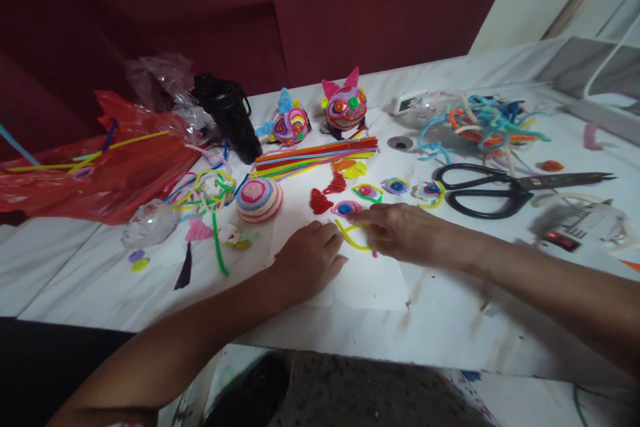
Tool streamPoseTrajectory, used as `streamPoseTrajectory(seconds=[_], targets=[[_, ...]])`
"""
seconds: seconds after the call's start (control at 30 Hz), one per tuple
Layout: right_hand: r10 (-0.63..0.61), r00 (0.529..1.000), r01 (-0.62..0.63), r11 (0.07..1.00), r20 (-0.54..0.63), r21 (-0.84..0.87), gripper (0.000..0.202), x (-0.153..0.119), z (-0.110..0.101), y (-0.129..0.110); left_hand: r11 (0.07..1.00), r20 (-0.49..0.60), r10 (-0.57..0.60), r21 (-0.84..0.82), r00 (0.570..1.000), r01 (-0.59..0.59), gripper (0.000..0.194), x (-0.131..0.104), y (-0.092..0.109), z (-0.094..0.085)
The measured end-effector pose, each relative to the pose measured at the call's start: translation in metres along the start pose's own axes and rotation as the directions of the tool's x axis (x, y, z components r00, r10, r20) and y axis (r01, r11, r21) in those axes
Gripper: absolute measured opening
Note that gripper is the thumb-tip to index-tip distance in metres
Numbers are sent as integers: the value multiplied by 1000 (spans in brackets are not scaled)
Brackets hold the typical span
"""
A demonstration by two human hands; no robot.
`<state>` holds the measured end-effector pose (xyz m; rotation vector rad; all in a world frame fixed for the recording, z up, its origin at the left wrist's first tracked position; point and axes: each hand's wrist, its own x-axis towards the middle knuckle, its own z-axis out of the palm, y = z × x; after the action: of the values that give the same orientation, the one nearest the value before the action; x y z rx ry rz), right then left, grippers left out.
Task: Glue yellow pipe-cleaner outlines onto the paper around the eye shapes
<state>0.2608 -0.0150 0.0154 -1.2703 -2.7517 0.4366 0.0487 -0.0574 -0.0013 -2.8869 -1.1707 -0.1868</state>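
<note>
A yellow pipe cleaner [356, 244] lies bent over the white paper [370, 287] between my hands. My right hand [405, 233] pinches its right part, the index finger stretched toward a pink-and-blue eye-shaped piece [346, 209]. My left hand [309, 259] rests on the paper by the strip's left end, thumb apart from loosely bent fingers, nothing visible in it. Just beyond are red fuzzy pieces [320, 201], a green-edged eye piece [368, 192] and a round blue-centred piece [397, 186]. A striped, yarn-wrapped ball [259, 200] sits left of the paper.
Black-handled scissors [487, 192] lie at right, near tangled pipe cleaners [493, 123]. Behind the paper are a bundle of pipe cleaners [315, 157], two decorated animal heads [345, 109] and a black bottle [227, 120]. Red plastic [150, 167] covers the left side.
</note>
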Motion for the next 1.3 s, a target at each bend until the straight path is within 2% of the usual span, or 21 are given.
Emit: streamPoseTrajectory(seconds=[0.13, 0.4, 0.67, 0.8, 1.0, 1.17, 1.3], targets=[[-71, 994, 78, 994, 89, -78, 49, 1, 0, 0, 1000, 46, -4, 7, 999, 3, 25, 0, 2, -4], [-167, 970, 197, 965, 175, -170, 52, 6, -1, 0, 1000, 42, 6, -9, 999, -6, 25, -1, 0, -3], [-151, 970, 171, 981, 192, -96, 49, 8, -8, -3, 998, -7, -2, -63, 1000, 1, 25, -4, -1, 1], [-179, 972, 194, 977, 150, -93, 48, 7, -8, -2, 995, -44, 14, -93, 999, -18, 22, -7, -4, 1], [-191, 970, 201, 978, 153, -52, 46, 6, -6, 1, 995, -146, 59, -66, 988, -69, 15, -15, -8, 1], [-167, 968, 181, 982, 187, -59, 47, 6, -8, 0, 985, -200, 168, 66, 965, -158, 25, -18, -9, 3], [-173, 968, 188, 980, 183, -69, 49, 5, -9, -2, 971, -187, 228, 113, 955, -210, 36, -17, -8, 5]])
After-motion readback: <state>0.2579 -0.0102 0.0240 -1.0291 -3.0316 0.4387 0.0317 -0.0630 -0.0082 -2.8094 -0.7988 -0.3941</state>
